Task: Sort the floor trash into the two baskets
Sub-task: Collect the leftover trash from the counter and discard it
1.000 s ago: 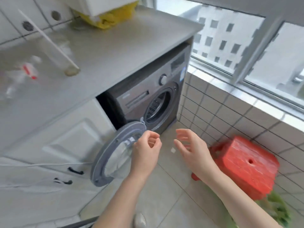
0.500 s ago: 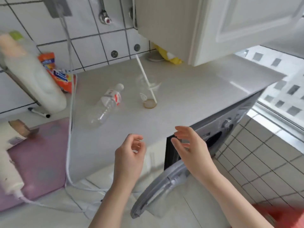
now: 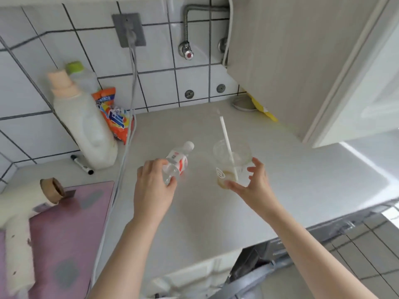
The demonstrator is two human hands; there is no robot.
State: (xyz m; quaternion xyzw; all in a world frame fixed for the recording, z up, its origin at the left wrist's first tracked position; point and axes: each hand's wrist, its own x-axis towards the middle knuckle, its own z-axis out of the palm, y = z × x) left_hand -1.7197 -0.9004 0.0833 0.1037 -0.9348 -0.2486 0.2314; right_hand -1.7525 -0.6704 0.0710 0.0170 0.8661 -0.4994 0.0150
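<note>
The left hand (image 3: 151,190) holds the bottle (image 3: 176,164) on the bench (image 3: 205,212); the right hand (image 3: 252,186), grip loose around the cup (image 3: 232,162), should lift it upright so nothing spills.

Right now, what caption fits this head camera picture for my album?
Left hand grips a lying plastic bottle while right hand reaches around a straw cup.

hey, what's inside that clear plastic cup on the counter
Inside the clear cup a white straw leans out over the rim, above a little pale brownish residue at the bottom. The right hand covers part of its base.
</note>
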